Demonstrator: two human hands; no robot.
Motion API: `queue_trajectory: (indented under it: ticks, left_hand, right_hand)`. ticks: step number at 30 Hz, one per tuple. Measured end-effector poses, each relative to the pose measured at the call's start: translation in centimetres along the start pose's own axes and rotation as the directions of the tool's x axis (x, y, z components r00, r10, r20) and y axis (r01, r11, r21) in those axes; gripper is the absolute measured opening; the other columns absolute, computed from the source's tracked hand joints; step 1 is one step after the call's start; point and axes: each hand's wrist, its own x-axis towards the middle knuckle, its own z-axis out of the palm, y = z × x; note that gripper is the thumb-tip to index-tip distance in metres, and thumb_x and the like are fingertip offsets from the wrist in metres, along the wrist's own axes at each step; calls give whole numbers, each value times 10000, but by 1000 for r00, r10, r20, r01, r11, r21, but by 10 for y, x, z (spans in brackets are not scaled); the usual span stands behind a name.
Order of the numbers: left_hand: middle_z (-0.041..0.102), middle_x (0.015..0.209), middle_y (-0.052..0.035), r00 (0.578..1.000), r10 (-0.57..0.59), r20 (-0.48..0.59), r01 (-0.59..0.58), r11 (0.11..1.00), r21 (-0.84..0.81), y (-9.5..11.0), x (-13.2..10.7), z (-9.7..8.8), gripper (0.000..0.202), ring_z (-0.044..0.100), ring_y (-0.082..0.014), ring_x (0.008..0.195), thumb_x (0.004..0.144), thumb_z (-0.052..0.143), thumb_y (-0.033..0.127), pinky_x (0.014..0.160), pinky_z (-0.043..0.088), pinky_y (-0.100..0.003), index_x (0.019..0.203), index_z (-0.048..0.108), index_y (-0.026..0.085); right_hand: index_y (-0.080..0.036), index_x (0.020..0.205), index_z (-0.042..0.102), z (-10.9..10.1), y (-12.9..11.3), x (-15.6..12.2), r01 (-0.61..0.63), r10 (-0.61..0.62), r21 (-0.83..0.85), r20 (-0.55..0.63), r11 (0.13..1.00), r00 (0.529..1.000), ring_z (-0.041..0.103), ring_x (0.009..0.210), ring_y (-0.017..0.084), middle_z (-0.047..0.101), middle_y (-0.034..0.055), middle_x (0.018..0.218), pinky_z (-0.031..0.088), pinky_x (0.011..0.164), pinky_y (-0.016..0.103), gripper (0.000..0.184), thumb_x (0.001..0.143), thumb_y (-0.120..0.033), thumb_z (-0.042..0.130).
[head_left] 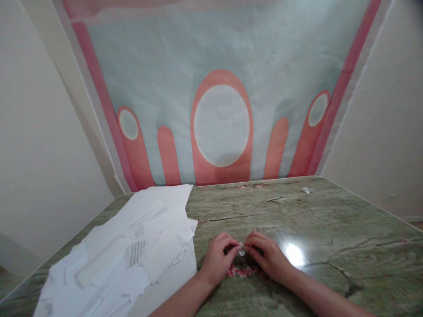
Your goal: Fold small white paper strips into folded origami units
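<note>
Over the middle of the table, my left hand and my right hand meet fingertip to fingertip. Between them they pinch a small, whitish, crumpled piece, which looks like paper or clear film; most of it is covered by the fingers. Thumb and forefinger of each hand are closed on it. Just left of my left hand spreads a pile of white paper sheets, some with printed text and several with torn edges.
The table has a glossy wood-grain top with pink floral patches and a bright light reflection. A small crumpled, shiny scrap lies near the back right. Behind the table hangs a backdrop with pink arches, between pale walls.
</note>
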Motion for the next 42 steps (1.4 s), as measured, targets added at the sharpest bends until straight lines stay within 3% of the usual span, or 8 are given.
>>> queue_trajectory:
  ticks: [9, 17, 27, 42]
  left_hand:
    - [598, 743, -25, 1000, 18, -16, -19, 999, -32, 3, 1, -2, 88, 567, -151, 738, 800, 606, 193, 696, 440, -248, 739, 667, 174]
    - [594, 753, -27, 998, -46, -50, 43, 996, -75, 0, 2, -2, 125, 568, -152, 731, 810, 590, 246, 666, 444, -240, 743, 659, 167]
    - [600, 752, -28, 1000, 0, 1, 0, 1000, -28, 1, 1, -3, 114, 562, -156, 750, 812, 588, 227, 687, 435, -246, 746, 663, 172]
    - [562, 817, -38, 999, -19, -31, 18, 1000, -8, 8, 1, -5, 140, 549, -166, 799, 804, 590, 263, 702, 432, -250, 723, 665, 177]
  right_hand:
    - [-194, 802, 596, -1, -3, -1, 9, -6, 64, -47, 998, 999, 552, 736, 151, 574, 24, 766, 429, 666, 255, 131, 879, -212, 492]
    - [-191, 771, 526, -3, 0, 1, -40, 49, 78, -129, 996, 990, 508, 689, 151, 528, 12, 727, 414, 636, 264, 152, 892, -249, 456]
    - [-196, 814, 560, 0, -1, 0, -7, 9, 78, -36, 997, 999, 534, 719, 152, 551, 19, 755, 431, 651, 264, 148, 895, -263, 456]
    - [-201, 820, 582, 2, 4, 0, -18, 18, 14, 1, 1000, 1000, 563, 730, 149, 582, 24, 780, 449, 666, 256, 141, 888, -246, 467]
